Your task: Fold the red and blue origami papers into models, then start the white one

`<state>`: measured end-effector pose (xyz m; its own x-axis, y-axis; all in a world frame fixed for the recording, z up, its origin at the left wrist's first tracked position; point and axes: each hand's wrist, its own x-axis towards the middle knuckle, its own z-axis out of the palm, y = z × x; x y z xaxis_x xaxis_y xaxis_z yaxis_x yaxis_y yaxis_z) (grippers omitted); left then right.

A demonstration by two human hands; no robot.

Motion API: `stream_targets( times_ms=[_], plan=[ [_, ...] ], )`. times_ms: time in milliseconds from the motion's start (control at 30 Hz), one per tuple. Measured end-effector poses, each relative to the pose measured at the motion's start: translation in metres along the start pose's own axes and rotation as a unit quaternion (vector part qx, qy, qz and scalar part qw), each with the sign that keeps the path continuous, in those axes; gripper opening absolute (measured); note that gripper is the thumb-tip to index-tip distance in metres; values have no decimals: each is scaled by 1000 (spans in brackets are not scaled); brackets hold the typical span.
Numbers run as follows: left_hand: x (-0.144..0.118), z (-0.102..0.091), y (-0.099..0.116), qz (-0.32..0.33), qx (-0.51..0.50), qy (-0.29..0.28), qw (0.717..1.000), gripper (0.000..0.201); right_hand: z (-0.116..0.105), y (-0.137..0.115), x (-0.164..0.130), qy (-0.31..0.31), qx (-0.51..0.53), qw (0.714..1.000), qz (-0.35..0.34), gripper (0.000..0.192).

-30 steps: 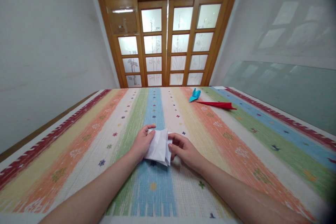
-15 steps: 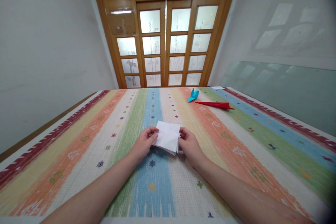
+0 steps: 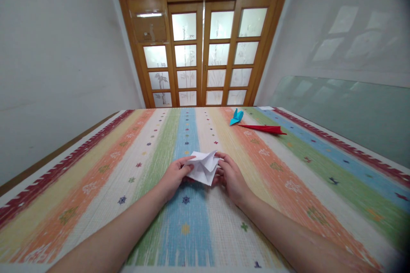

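Note:
A small folded sheet of white paper (image 3: 201, 168) is held just above the striped tablecloth, with creases and a raised fold on its upper face. My left hand (image 3: 174, 175) grips its left edge, thumb on top and fingers behind. At the right edge, my right hand (image 3: 231, 178) pinches the upper right corner, which is lifted. The lower fingers of that hand curl beneath the paper and are partly hidden.
Beyond my right hand lie a blue folded paper bird (image 3: 237, 117) and a red paper plane (image 3: 264, 129) on the tablecloth (image 3: 105, 183). Wooden glazed doors (image 3: 203, 51) stand behind the table. A glass panel (image 3: 346, 115) leans by the right wall.
The paper was a flat square. Now its upper right corner is raised and its face bends along creases. My right fingers have shifted up to that corner; my left hand stays in place.

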<state>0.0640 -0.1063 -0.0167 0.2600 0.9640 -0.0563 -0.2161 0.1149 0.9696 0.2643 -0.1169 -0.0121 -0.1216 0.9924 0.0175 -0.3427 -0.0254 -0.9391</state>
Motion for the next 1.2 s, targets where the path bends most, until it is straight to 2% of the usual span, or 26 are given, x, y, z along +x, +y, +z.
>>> stream_targets(
  times_ms=[100, 200, 300, 400, 500, 533, 600, 700, 833, 933, 1067, 1133, 1200],
  plan=[
    [2, -4, 0, 4, -22, -5, 1000, 50, 0, -3, -2, -15, 1, 1000, -11, 57],
    [4, -7, 0, -5, -31, 2, 999, 55, 0, -3, -1, -39, -23, 999, -31, 80],
    [5, -10, 1, -9, -17, -1, 1000, 54, -1, 0, 1, -50, -70, 995, -51, 83],
    [6, -14, 0, 30, 76, 9, 997, 43, -7, 2, 5, -37, -176, 979, -99, 67],
    [6, -18, 1, 91, 210, 0, 973, 35, -16, -2, 9, -46, -323, 924, -198, 34],
    [6, -18, 2, 109, 248, -9, 962, 36, -19, -4, 10, -57, -368, 898, -232, 27],
    [5, -19, 4, 143, 316, -21, 938, 39, -23, -7, 11, -89, -437, 850, -280, 25],
    [2, -19, 7, 187, 412, -19, 892, 44, -27, -10, 11, -128, -501, 806, -289, 27],
    [-1, -22, 8, 210, 512, 3, 833, 34, -28, -11, 11, -146, -562, 775, -250, 21],
    [-1, -24, 11, 212, 547, -5, 810, 25, -28, -11, 11, -150, -574, 769, -238, 20],
    [-2, -23, 18, 216, 570, -71, 790, 19, -28, -16, 11, -146, -574, 774, -225, 19],
    [-5, -18, 21, 219, 562, -88, 793, 15, -30, -23, 11, -154, -564, 784, -211, 23],
    [-9, -11, 22, 206, 535, -109, 812, 16, -34, -30, 11, -173, -548, 796, -193, 32]
  ],
)
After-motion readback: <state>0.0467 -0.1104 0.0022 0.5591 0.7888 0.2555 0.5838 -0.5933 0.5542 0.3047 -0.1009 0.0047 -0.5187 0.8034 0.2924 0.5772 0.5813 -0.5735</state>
